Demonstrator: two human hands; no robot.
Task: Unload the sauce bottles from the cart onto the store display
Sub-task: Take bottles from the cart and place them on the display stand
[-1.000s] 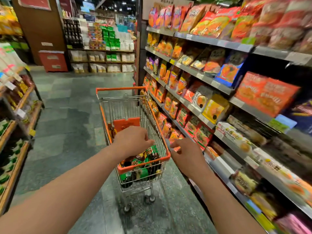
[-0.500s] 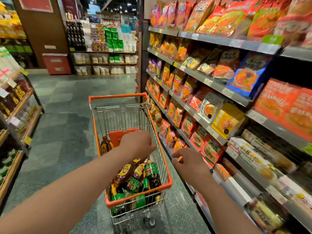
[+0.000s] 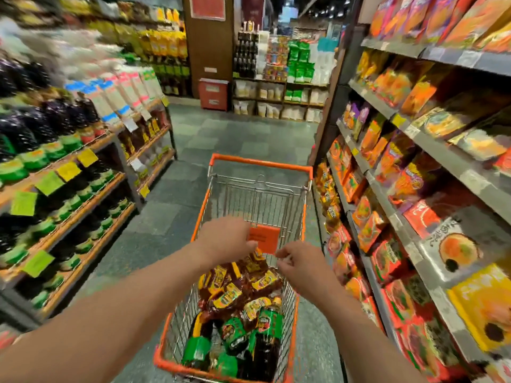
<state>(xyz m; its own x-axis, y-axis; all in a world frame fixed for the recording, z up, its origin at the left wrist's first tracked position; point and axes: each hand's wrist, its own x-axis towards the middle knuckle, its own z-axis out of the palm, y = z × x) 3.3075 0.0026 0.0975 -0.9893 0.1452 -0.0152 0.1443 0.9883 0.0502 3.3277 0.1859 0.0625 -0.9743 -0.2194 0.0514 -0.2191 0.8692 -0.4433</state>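
Observation:
An orange-rimmed wire cart (image 3: pixel 260 162) stands in the aisle in front of me. Several sauce bottles (image 3: pixel 243 302) lie piled in it, dark brown with yellow-red labels on top and dark ones with green labels nearer me. My left hand (image 3: pixel 225 240) hovers over the basket with fingers bent down beside the orange flap (image 3: pixel 264 239); nothing shows in it. My right hand (image 3: pixel 301 262) hangs over the cart's right side, fingers loosely curled and empty. The store display (image 3: pixel 63 172) on the left carries rows of dark sauce bottles with green labels.
Snack-packet shelves (image 3: pixel 414 167) run close along the cart's right side. Wooden shelf edges with yellow and green price tags (image 3: pixel 69 171) line the left. Green floor tiles (image 3: pixel 235 134) stretch ahead to a red bin (image 3: pixel 213 94) and more shelving at the aisle's end.
The view has swung left, bringing the left sauce shelves into sight. My right hand moved from beside the cart to above its basket. My left hand stays over the cart.

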